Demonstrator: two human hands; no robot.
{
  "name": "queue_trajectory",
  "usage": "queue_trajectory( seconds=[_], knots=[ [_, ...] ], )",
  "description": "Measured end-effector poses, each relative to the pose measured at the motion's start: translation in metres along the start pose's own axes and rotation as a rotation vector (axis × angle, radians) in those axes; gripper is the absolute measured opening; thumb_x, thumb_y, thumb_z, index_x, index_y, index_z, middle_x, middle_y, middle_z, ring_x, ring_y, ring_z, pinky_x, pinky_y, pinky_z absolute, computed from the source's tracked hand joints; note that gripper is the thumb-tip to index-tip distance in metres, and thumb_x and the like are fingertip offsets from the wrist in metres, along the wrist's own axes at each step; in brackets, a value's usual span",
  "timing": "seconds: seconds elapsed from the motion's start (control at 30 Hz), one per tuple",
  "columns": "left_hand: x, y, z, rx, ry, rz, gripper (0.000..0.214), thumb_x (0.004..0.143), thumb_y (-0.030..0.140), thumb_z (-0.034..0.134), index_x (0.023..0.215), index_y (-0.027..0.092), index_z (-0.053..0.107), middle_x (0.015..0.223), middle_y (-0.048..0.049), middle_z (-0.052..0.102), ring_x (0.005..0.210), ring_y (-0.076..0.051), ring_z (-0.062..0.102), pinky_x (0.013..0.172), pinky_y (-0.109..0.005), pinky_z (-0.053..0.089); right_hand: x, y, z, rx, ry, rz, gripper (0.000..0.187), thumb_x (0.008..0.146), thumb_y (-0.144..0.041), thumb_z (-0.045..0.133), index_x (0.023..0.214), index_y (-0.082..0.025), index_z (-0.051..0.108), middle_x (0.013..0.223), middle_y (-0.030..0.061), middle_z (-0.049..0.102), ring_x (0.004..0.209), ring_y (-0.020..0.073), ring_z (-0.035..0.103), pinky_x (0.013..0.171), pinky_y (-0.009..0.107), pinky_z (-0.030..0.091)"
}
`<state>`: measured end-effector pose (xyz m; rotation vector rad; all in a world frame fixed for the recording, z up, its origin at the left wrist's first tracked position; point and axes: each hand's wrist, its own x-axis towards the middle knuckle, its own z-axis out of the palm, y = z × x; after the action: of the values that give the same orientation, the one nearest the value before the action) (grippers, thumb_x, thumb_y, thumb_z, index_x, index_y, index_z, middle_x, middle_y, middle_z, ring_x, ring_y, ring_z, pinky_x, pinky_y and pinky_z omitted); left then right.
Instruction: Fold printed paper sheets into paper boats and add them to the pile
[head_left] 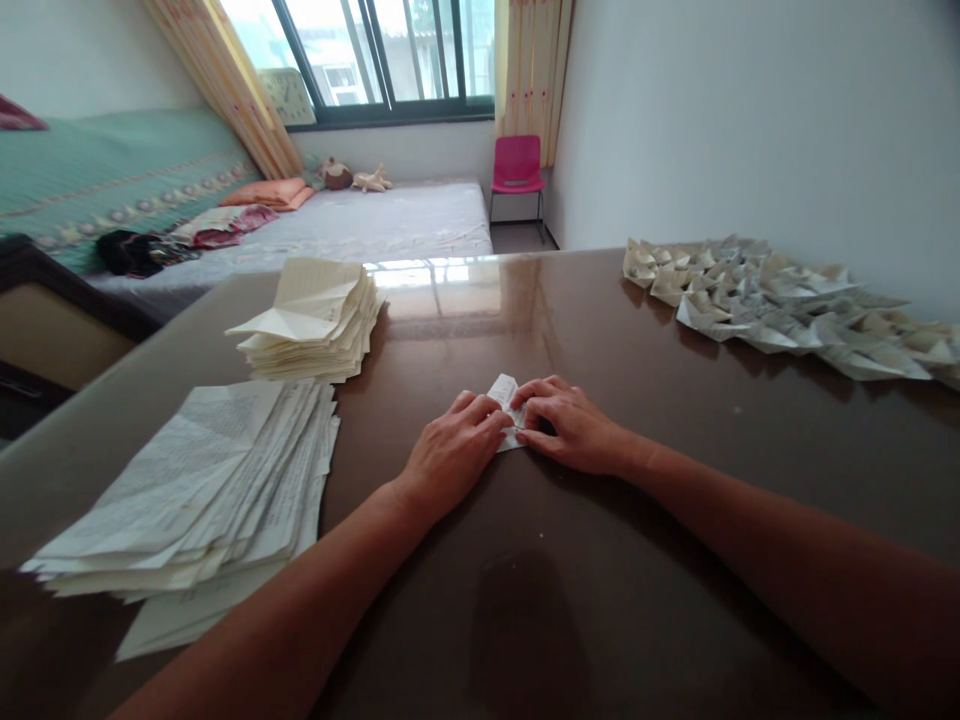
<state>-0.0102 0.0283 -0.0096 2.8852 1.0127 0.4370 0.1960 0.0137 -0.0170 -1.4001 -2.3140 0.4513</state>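
Note:
A small folded piece of paper [504, 386], white with faint print, lies on the brown table between my hands. My left hand [459, 446] presses on its left side, fingers curled and close together. From the right, my right hand [568, 424] bends its fingers onto the paper, with the thumb at its lower edge. Both hands touch the paper, and their fingers cover most of its middle. Only its top end and a bottom corner show plainly.
At the left sit a stack of printed sheets [202, 480] and, behind it, a stack of cream sheets [315, 310]. Several folded paper shapes [772, 300] stand in rows at the far right, near the wall. Beyond the glossy table [465, 560] are a bed [420, 215] and a pink chair [517, 165].

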Motion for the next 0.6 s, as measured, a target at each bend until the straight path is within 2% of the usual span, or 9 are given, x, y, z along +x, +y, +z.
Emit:
queue_trajectory(
  seconds=[0.13, 0.27, 0.37, 0.43, 0.6],
  knots=[
    [-0.001, 0.0, 0.002, -0.006, 0.006, 0.165, 0.02, 0.096, 0.025, 0.044, 0.105, 0.019, 0.061, 0.112, -0.003, 0.063, 0.105, -0.017, 0.052, 0.091, -0.029, 0.048, -0.002, 0.002, 0.0, -0.031, 0.014, -0.04, 0.017, 0.086, -0.031, 0.058, 0.074, -0.02, 0.06, 0.115, 0.0045, 0.063, 0.108, 0.0238, 0.05, 0.091, 0.043, 0.04],
    [-0.003, 0.003, 0.001, 0.068, -0.021, 0.174, 0.02, 0.094, 0.021, 0.048, 0.109, 0.017, 0.061, 0.114, -0.0035, 0.065, 0.105, -0.019, 0.055, 0.092, -0.032, 0.049, 0.004, 0.019, -0.008, 0.137, 0.014, -0.115, 0.017, 0.089, -0.029, 0.053, 0.078, -0.019, 0.06, 0.11, 0.0075, 0.064, 0.104, 0.0217, 0.054, 0.092, 0.04, 0.042],
    [-0.004, 0.007, -0.001, 0.109, -0.052, 0.148, 0.021, 0.094, 0.021, 0.048, 0.109, 0.017, 0.061, 0.115, -0.0037, 0.064, 0.106, -0.02, 0.055, 0.092, -0.033, 0.05, 0.009, 0.032, -0.016, 0.337, 0.043, -0.007, 0.022, 0.093, -0.032, 0.045, 0.086, -0.018, 0.061, 0.1, 0.0075, 0.065, 0.092, 0.019, 0.059, 0.084, 0.034, 0.047],
    [-0.005, 0.009, -0.002, 0.12, -0.059, 0.132, 0.022, 0.094, 0.021, 0.049, 0.111, 0.017, 0.061, 0.117, -0.004, 0.064, 0.107, -0.02, 0.055, 0.093, -0.034, 0.05, 0.009, 0.034, -0.017, 0.381, 0.046, 0.03, 0.022, 0.092, -0.035, 0.047, 0.092, -0.018, 0.061, 0.1, 0.0071, 0.066, 0.09, 0.019, 0.06, 0.082, 0.034, 0.048],
    [-0.004, 0.012, -0.001, 0.113, -0.055, 0.118, 0.023, 0.093, 0.022, 0.049, 0.113, 0.018, 0.06, 0.118, -0.0044, 0.063, 0.108, -0.02, 0.055, 0.094, -0.034, 0.049, 0.001, 0.018, -0.004, 0.143, 0.073, -0.09, 0.026, 0.08, -0.036, 0.067, 0.1, -0.021, 0.062, 0.118, 0.0087, 0.061, 0.114, 0.0249, 0.05, 0.098, 0.042, 0.04]
  ],
)
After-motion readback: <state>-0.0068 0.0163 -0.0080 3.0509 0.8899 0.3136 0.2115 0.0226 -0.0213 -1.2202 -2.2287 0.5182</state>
